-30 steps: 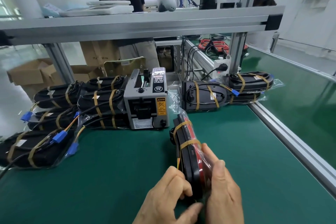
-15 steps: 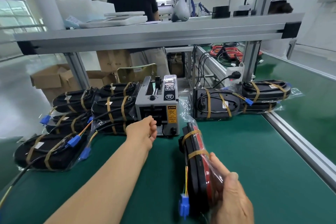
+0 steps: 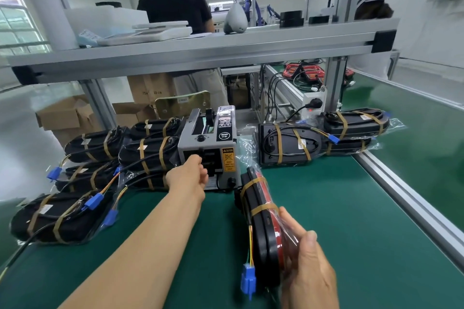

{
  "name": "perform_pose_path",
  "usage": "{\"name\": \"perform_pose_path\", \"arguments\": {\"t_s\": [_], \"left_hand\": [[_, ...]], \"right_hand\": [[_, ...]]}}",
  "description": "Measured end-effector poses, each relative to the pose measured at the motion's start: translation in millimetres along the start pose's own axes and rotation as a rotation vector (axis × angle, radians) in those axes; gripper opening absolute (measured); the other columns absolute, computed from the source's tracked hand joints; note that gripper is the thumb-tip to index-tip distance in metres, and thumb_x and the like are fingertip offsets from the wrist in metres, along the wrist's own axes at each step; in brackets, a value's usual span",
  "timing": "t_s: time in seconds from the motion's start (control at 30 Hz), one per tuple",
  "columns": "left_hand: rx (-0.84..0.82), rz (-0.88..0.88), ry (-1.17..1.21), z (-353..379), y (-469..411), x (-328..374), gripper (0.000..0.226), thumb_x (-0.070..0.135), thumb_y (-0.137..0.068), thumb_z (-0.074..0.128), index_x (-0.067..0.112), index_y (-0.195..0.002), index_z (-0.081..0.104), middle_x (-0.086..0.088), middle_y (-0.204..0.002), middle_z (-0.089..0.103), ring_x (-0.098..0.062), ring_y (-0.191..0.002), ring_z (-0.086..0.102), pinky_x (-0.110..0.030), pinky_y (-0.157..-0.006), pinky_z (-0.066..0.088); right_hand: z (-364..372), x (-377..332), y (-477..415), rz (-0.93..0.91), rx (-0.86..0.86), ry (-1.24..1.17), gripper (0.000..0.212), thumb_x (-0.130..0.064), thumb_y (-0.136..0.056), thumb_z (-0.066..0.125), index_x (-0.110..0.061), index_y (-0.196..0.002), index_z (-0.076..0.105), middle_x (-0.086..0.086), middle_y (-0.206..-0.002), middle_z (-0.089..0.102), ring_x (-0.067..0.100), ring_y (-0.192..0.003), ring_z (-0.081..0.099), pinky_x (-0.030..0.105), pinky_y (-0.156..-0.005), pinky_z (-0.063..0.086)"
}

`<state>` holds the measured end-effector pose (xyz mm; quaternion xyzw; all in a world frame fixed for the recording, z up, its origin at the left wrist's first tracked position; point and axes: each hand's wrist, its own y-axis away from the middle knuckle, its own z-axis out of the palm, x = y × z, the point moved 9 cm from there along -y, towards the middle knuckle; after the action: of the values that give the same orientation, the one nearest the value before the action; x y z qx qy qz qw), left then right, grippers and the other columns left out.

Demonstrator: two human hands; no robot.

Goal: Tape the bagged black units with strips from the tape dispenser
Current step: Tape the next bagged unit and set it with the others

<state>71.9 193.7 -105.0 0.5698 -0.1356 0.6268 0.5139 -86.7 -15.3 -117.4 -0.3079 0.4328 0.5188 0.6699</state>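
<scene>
The grey tape dispenser (image 3: 227,130) stands mid-table on the green mat. My left hand (image 3: 189,174) reaches its front outlet with fingers curled and pinched there; the strip itself is hidden behind them. My right hand (image 3: 307,271) grips the near end of a bagged black unit (image 3: 262,226) with a red face, which stands on its edge. Two tan tape bands wrap its far half. Its blue connector (image 3: 248,281) hangs on thin wires by my right thumb.
Several taped bagged units lie left of the dispenser (image 3: 62,216) and more to its right (image 3: 288,143). An aluminium rail (image 3: 414,208) bounds the mat on the right. A shelf beam (image 3: 200,50) crosses overhead. A person in black (image 3: 175,2) stands behind; cardboard boxes (image 3: 67,115) sit back left.
My left hand left the unit and reached forward to the dispenser's outlet, where it stays. My right hand alone now holds the unit, whose connector swung free.
</scene>
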Motion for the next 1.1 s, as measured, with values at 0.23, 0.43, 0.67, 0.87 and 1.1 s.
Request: {"name": "perform_pose_path", "arguments": {"t_s": [0.23, 0.43, 0.67, 0.87, 1.1], "left_hand": [[-0.798, 0.091, -0.41, 12.1, 105.5, 0.2, 0.017, 0.027, -0.074, 0.071, 0.017, -0.066, 0.06, 0.001, -0.063, 0.053, -0.009, -0.053, 0.049, -0.023, -0.061, 0.05], [-0.904, 0.324, -0.913, 23.6, 143.5, -11.1, 0.013, 0.021, -0.082, 0.075, 0.019, -0.071, 0.069, 0.001, -0.068, 0.057, -0.011, -0.061, 0.043, -0.021, -0.058, 0.037], [-0.955, 0.359, -1.075, 41.9, 140.9, -15.0, 0.015, 0.017, -0.085, 0.074, 0.012, -0.073, 0.068, 0.013, -0.057, 0.06, 0.006, -0.048, 0.049, -0.007, -0.049, 0.037], [-0.959, 0.387, -1.144, 47.3, 135.8, -14.8, 0.02, 0.021, -0.084, 0.076, 0.018, -0.066, 0.068, 0.014, -0.053, 0.056, 0.005, -0.045, 0.046, -0.008, -0.046, 0.034], [-0.91, 0.413, -1.095, 44.0, 131.8, -18.4, 0.018, 0.021, -0.084, 0.075, 0.013, -0.071, 0.067, 0.004, -0.06, 0.059, -0.005, -0.051, 0.048, -0.014, -0.049, 0.041]], "right_hand": [[-11.8, 14.6, -0.8, -0.085, 0.046, -0.004, 0.048, -0.054, -0.096, 0.038, -0.029, -0.112, 0.076, -0.004, -0.12, 0.073, 0.014, -0.121, 0.063, 0.047, -0.112, 0.039], [-9.0, 16.3, -3.1, -0.067, 0.041, -0.015, 0.051, -0.064, -0.089, 0.046, -0.031, -0.118, 0.073, 0.003, -0.125, 0.071, 0.022, -0.121, 0.064, 0.05, -0.108, 0.043], [-6.4, 14.7, -1.5, -0.072, 0.001, -0.012, 0.048, -0.062, -0.092, 0.046, -0.031, -0.116, 0.073, 0.003, -0.124, 0.071, 0.021, -0.12, 0.065, 0.049, -0.108, 0.044], [-5.7, 16.9, -3.2, -0.066, -0.021, -0.044, 0.046, -0.054, -0.091, 0.041, -0.033, -0.114, 0.074, 0.002, -0.121, 0.073, 0.019, -0.118, 0.065, 0.049, -0.108, 0.045], [-4.3, 18.0, -3.3, -0.057, -0.038, -0.069, 0.047, -0.055, -0.089, 0.042, -0.033, -0.115, 0.074, 0.002, -0.12, 0.073, 0.02, -0.118, 0.066, 0.049, -0.107, 0.045]]}}
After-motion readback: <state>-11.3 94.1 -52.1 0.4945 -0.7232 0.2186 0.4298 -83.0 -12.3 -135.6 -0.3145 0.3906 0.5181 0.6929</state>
